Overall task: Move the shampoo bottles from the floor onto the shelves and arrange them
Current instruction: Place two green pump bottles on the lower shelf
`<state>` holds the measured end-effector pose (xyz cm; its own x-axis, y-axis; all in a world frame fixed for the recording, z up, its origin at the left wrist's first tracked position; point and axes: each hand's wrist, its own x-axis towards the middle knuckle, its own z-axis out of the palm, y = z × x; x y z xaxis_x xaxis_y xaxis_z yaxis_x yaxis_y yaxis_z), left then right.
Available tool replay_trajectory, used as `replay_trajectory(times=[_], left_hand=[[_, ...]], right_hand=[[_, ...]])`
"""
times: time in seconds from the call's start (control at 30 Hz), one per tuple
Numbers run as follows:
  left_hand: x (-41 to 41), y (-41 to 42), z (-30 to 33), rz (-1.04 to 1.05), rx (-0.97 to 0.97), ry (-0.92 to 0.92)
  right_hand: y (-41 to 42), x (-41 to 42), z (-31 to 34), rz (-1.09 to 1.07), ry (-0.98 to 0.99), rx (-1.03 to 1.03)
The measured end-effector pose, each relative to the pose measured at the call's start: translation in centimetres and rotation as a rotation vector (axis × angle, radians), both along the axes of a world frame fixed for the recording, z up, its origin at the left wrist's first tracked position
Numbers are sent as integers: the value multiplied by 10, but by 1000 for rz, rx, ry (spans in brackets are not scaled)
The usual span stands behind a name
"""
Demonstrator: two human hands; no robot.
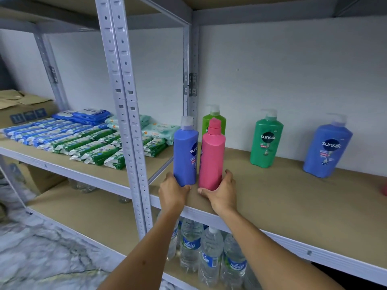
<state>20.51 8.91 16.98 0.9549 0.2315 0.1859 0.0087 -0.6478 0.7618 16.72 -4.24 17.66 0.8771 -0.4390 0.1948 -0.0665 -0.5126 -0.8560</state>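
Note:
A blue-violet shampoo bottle (185, 155) stands upright near the front left of the brown shelf board (282, 195). My left hand (172, 192) grips its base. Right beside it stands a pink shampoo bottle (211, 158), and my right hand (222, 193) wraps around its bottom. Behind the pair a light green pump bottle (215, 120) is partly hidden. Further right along the back wall stand a green pump bottle (266, 141) and a large blue pump bottle (326, 147), both upright and apart.
A white slotted upright post (125, 114) rises just left of my hands. The neighbouring shelf holds several blue and green packets (83, 143) and a cardboard box (21, 109). Water bottles (209, 254) stand on the shelf below. A pink object (384, 190) shows at the right edge.

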Motion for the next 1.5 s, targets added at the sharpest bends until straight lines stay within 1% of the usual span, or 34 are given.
replay_trajectory(times=[0.03, 0.1, 0.17, 0.2, 0.27, 0.33, 0.37, 0.43, 0.5, 0.53, 0.6, 0.7, 0.77, 0.87, 0.97, 1.1, 1.17, 1.27, 1.33, 1.37, 1.43, 1.5], left_hand=[[-5, 1, -1, -1, 19, 1], [-19, 3, -9, -16, 72, -35], [-37, 7, -22, -37, 134, -92], [-47, 10, -30, -47, 129, -131], [-66, 16, -46, -110, 89, -193], [-82, 22, -65, -208, 111, -184], [-90, 24, -74, -237, 125, -154], [-110, 26, -92, -267, 148, -39], [-133, 26, -112, -281, 186, 103], [-144, 27, -123, -291, 207, 166], [-163, 31, -148, -303, 211, 295], [-186, 40, -189, -293, 173, 461], [-197, 47, -213, -306, 217, 571], [-208, 58, -246, -301, 270, 698], [-212, 64, -274, -297, 270, 787], [-205, 65, -307, -238, 207, 884], [-200, 62, -320, -206, 183, 906], [-193, 53, -335, -135, 201, 864], [-189, 49, -344, -54, 232, 830], [-187, 48, -346, -34, 233, 841], [-182, 46, -353, -30, 188, 903], [-179, 40, -358, -52, 185, 979]], right_hand=[[0, -5, 1, -5, 29, 3], [-1, -19, 2, -24, 74, -64], [0, -38, 1, -51, 120, -203], [0, -49, 0, -57, 122, -292], [-4, -72, -11, -24, 38, -484], [-10, -96, -32, 35, -36, -712], [-13, -108, -44, 46, -54, -794], [-19, -133, -70, 60, -68, -854], [-27, -161, -95, 91, -7, -817], [-31, -176, -110, 116, 78, -760], [-42, -206, -143, 141, 288, -561], [-60, -255, -192, 55, 582, -282], [-73, -280, -228, 35, 741, -195], [-83, -304, -257, 7, 888, -135], [-87, -305, -271, 19, 954, -137], [-97, -288, -301, -54, 1024, -135], [-105, -280, -317, -140, 1063, -174], [-116, -278, -340, -299, 1112, -235], [-121, -281, -347, -403, 1150, -191], [-124, -284, -352, -446, 1181, -152], [-131, -288, -366, -476, 1248, -69], [-133, -292, -378, -488, 1253, 76]])
